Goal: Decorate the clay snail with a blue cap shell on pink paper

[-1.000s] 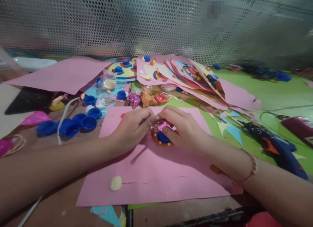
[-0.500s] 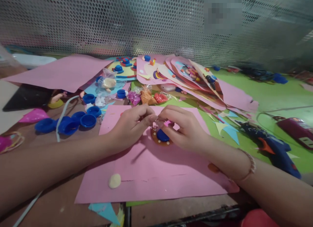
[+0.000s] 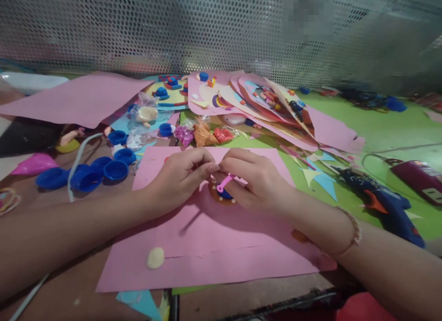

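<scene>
My left hand (image 3: pixel 186 176) is closed, thumb and forefinger pinched over the middle of a pink sheet (image 3: pixel 207 224); whatever is between them is too small to make out. My right hand (image 3: pixel 257 180) meets it fingertip to fingertip. A thin pink plastic stick with a small ring end (image 3: pixel 226 181) pokes out from the right fingers. Beneath both hands lies a round brown piece with white dots (image 3: pixel 216 195), partly hidden, with a blue piece (image 3: pixel 225 194) on it. A cream clay disc (image 3: pixel 155 258) rests near the sheet's lower left.
Blue plastic cups (image 3: pixel 115 170) and a white cable (image 3: pixel 73 173) are at the left. Bags of coloured clay (image 3: pixel 203 132) and stacked decorated sheets (image 3: pixel 248 100) sit behind. On the right lie a glue gun (image 3: pixel 383 203), paper scraps (image 3: pixel 321 178) and a maroon device (image 3: pixel 419 180).
The ring end of the pink stick now shows clearly below the right fingers. Both hands keep nearly the same pose, while the view has shifted slightly.
</scene>
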The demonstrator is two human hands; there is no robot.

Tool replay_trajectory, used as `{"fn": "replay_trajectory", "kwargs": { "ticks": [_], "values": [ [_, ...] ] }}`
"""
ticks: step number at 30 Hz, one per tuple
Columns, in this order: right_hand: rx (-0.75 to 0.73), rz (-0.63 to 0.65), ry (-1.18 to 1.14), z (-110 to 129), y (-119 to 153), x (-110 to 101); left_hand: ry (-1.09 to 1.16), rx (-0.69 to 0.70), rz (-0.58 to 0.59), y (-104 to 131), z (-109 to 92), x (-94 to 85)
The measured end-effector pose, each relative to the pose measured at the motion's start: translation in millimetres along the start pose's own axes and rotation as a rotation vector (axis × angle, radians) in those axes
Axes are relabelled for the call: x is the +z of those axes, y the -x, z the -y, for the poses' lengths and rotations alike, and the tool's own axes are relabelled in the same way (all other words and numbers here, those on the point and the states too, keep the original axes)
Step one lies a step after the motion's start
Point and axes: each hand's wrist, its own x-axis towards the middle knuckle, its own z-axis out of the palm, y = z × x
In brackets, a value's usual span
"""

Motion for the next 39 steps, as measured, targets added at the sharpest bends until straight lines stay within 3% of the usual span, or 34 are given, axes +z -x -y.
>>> {"fn": "replay_trajectory", "kwargs": {
  "ticks": [6,9,13,24,29,39],
  "values": [
    [0.093,-0.013,-0.057,3,-1,-4,0.057,-0.068,-0.041,-1,-3,-0.1],
    [0.227,-0.048,-0.114,1,-2,-6,0.138,-0.168,-0.148,-3,-3,1.3],
    [0.444,0.023,-0.172,-4,-2,-8,0.282,-0.306,-0.235,-7,3,2.7],
    [0.707,0.09,-0.364,-5,-4,-9,0.251,-0.299,-0.204,-8,4,1.0],
    [0.733,0.12,-0.304,-6,-4,-7,0.232,-0.273,-0.203,-7,3,1.0],
    [0.62,0.126,-0.254,-10,0,-6,0.189,-0.276,-0.16,-7,2,0.9]
  ]
}}
